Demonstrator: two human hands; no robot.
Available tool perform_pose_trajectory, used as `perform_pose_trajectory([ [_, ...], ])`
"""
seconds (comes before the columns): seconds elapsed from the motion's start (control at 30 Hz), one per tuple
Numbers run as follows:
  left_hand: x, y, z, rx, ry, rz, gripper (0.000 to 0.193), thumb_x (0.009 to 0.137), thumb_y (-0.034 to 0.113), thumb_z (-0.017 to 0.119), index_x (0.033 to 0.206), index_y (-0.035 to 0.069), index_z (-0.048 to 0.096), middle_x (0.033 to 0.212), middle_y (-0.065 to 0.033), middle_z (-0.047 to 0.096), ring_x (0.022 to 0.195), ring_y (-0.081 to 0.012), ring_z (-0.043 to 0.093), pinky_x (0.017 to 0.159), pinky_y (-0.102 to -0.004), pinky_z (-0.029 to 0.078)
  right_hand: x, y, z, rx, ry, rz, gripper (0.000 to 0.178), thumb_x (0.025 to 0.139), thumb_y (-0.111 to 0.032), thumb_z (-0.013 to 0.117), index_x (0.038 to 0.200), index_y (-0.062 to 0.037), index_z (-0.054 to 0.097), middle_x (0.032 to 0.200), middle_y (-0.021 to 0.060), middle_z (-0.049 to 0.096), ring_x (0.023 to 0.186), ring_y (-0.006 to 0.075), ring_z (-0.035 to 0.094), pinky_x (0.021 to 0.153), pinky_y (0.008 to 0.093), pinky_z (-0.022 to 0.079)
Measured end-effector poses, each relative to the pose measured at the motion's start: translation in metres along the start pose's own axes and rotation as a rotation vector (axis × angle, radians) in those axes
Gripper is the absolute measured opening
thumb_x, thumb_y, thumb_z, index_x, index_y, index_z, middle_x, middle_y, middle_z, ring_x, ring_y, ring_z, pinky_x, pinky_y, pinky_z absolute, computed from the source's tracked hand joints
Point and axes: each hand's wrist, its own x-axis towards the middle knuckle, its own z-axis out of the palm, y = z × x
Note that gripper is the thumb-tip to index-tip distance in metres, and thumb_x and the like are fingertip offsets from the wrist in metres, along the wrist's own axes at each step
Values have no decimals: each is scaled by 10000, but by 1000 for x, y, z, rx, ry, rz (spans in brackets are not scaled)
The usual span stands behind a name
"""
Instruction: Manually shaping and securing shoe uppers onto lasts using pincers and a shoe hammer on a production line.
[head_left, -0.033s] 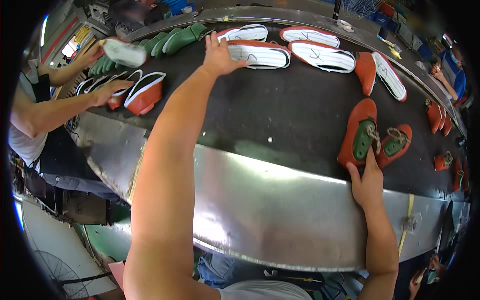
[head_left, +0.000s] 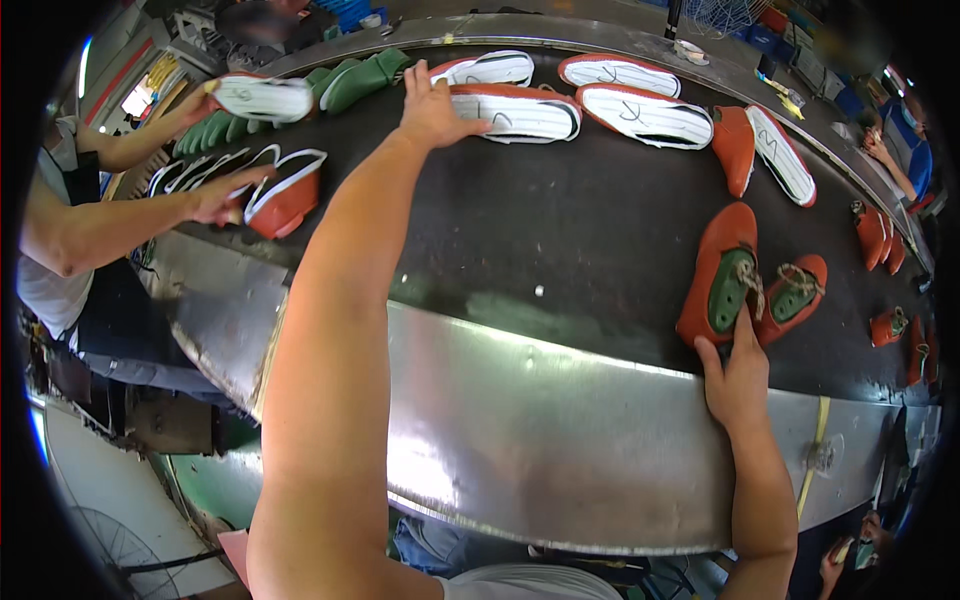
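Observation:
My left hand (head_left: 437, 115) reaches to the far side of the dark work surface, fingers spread and thumb stretched out. It lies against the left end of an upturned red shoe (head_left: 530, 95) with a white lined underside. Down at the right, my right hand (head_left: 738, 375) pinches the heel of a red shoe (head_left: 706, 280), thumb on the outer side and index finger at the inner side. Green shows inside this shoe, with a tan lace. Its similar mate, a smaller-looking red shoe (head_left: 803, 275), stands close on its right.
More upturned shoes (head_left: 648, 115) line the far edge. At the left a co-worker's hands (head_left: 215, 195) handle a white-bottomed shoe (head_left: 265, 98) and red uppers (head_left: 287, 200), near green shoe lasts (head_left: 365, 80). A metal ledge (head_left: 540, 430) runs along the near side.
The co-worker's white-bottomed shoe has shifted right and turned. Their lower hand has moved slightly on the red upper. My hands hold nearly the same places.

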Motion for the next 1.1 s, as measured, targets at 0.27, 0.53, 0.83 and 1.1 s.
perform_pose_trajectory([
  [0.27, 86, -51, 50, -162, -253, 12, 1153, 542, 862, 729, 1471, 216, 510, 1626, -286, 112, 1513, -477, -43, 1209, -577, 139, 4, -2, 0, -13, -107, 100, 785, 904, -232, 687, 1454, 159, 287, 1327, 391, 511, 1185, 514, 568, 1002, 473, 472],
  [0.53, 64, -17, 25, -229, -386, 175, 913, 692, 760, 738, 1288, 73, 669, 1371, -262, 488, 1325, -368, 456, 1082, -421, 399, 7, -7, 2, -45, -92, 92, 793, 914, -241, 679, 1455, 169, 269, 1345, 397, 493, 1203, 517, 553, 1017, 484, 459],
  [0.83, -39, -11, -10, -673, -303, -280, 842, 827, 659, 700, 1228, -80, 658, 1120, -189, 700, 1030, -215, 659, 905, -335, 501, 2, -11, 3, 24, -50, 141, 777, 929, -261, 660, 1480, 118, 264, 1413, 361, 455, 1237, 499, 525, 1025, 468, 455],
  [1.1, -344, -69, -175, -762, -103, -213, 583, 865, 461, 755, 1014, -100, 698, 988, -157, 670, 896, -231, 644, 840, -336, 515, 8, -7, 13, -1, -22, 188, 790, 946, -332, 612, 1497, 95, 239, 1498, 316, 380, 1232, 461, 535, 978, 477, 486],
])
